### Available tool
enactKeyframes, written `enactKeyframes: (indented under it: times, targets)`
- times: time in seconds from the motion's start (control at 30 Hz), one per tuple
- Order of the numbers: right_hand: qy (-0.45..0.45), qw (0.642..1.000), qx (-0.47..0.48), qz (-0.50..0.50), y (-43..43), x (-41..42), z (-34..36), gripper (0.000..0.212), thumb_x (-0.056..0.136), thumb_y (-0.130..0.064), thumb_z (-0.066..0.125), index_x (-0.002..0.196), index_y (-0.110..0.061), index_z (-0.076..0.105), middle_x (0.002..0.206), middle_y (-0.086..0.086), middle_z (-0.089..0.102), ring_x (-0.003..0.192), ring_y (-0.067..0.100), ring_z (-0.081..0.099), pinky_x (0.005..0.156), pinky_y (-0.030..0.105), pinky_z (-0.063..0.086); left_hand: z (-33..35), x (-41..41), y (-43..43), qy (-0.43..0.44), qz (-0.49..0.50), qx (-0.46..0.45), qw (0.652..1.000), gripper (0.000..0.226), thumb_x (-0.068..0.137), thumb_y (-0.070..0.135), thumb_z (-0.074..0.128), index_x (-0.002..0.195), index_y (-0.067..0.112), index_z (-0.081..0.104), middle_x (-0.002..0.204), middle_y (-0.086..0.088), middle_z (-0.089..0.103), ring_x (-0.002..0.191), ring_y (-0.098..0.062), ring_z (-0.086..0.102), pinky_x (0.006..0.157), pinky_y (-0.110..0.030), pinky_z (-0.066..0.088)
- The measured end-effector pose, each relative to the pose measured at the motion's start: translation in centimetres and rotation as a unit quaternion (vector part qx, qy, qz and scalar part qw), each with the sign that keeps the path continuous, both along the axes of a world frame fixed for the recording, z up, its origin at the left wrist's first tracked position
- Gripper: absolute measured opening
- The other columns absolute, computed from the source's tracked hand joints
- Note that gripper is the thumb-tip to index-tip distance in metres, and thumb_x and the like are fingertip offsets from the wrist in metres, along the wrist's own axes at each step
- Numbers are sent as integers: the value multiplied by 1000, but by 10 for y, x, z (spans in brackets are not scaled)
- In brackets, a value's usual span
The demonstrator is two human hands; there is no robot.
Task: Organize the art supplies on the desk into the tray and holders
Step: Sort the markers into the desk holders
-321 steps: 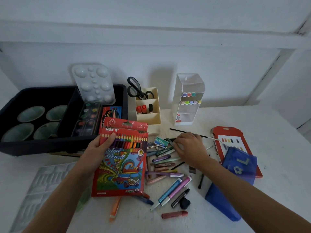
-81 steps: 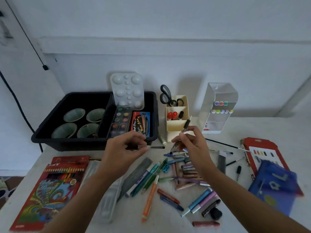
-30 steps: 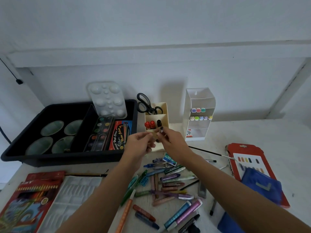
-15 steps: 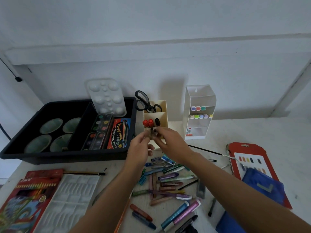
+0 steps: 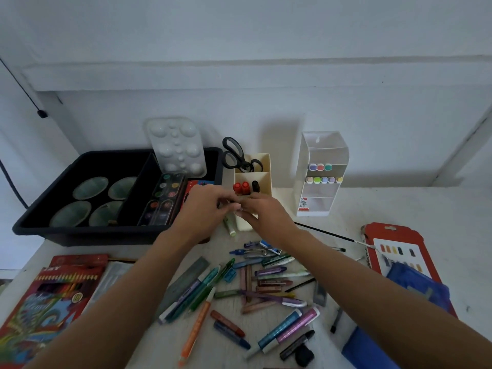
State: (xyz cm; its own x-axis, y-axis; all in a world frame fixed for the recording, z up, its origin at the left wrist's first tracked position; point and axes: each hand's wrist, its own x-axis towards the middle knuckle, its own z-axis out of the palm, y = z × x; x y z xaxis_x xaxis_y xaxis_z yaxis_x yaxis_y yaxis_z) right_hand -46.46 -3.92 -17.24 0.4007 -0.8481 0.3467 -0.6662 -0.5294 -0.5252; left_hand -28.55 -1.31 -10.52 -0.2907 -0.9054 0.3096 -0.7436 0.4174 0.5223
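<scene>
The left hand (image 5: 206,209) and right hand (image 5: 266,213) are held fingertip to fingertip, fingers curled, right in front of the holder (image 5: 263,179), prob so something small can be slotted in. Whether anything's actually pinched can't be told. Pens (image 5: 266,278) are scattered on the surface (image 5: 399,203) just below the hands.

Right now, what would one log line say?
left hand, right hand: together at holder; grip: unclear; scissors: in holder; pens: loose on desk

White desk (image 5: 399,209), black tray (image 5: 80,237), cream holder (image 5: 265,179), scattered markers (image 5: 271,272), pencil box (image 5: 45,302)
</scene>
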Motion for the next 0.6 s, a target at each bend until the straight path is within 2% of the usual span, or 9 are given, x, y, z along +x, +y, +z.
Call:
enactKeyframes:
  times: [0.07,0.17,0.33,0.37,0.47,0.53,0.6]
  targets:
    - [8,1000,1,0,-2,3,-1,26,98,-37,55,113,-22,70,97,-1,66,88,21,60,75,45,52,0,4,1,21,2,-2,1000,7,85,21,80,92,21,82,81,12,75,77,-1,65,70,-12,47]
    - [25,1000,-5,-11,-4,5,-5,27,97,-42,52,107,-24,69,96,-5,65,88,19,59,74,44,52,-1,10,2,36,7,4,999,9,82,19,83,90,16,80,77,11,73,82,0,63,68,-6,42]
    - [34,999,-7,-19,-1,2,-8,22,95,-40,59,113,-28,67,107,-9,68,99,16,60,81,44,52,-5,13,9,50,-11,20,998,18,82,15,82,97,25,80,72,41,63,84,0,63,72,-2,40]
    - [27,999,-4,-18,2,2,-6,24,95,-39,61,116,-29,66,110,-10,69,102,16,60,84,44,52,-6,14,10,56,-7,22,998,20,82,17,83,99,27,79,73,40,64,82,0,63,71,-3,41]
    - [-37,998,-16,-57,19,-2,0,29,92,-32,69,119,-24,66,109,-7,69,101,14,60,88,38,51,-13,22,13,69,15,15,997,25,82,26,83,106,26,78,76,18,69,79,2,63,69,-4,40]
    - [-80,993,-32,-80,38,-6,4,19,93,-29,68,110,-20,68,95,-9,66,86,10,57,78,28,49,-18,29,18,84,26,1,996,25,84,26,82,108,23,77,87,15,71,82,0,64,70,-4,42]
    - [-70,995,-22,-64,55,-6,2,11,96,-29,63,100,-19,68,85,-10,63,76,9,55,71,30,51,-21,36,26,101,42,-13,994,20,87,22,79,107,24,76,93,15,72,84,-3,63,72,-7,43]
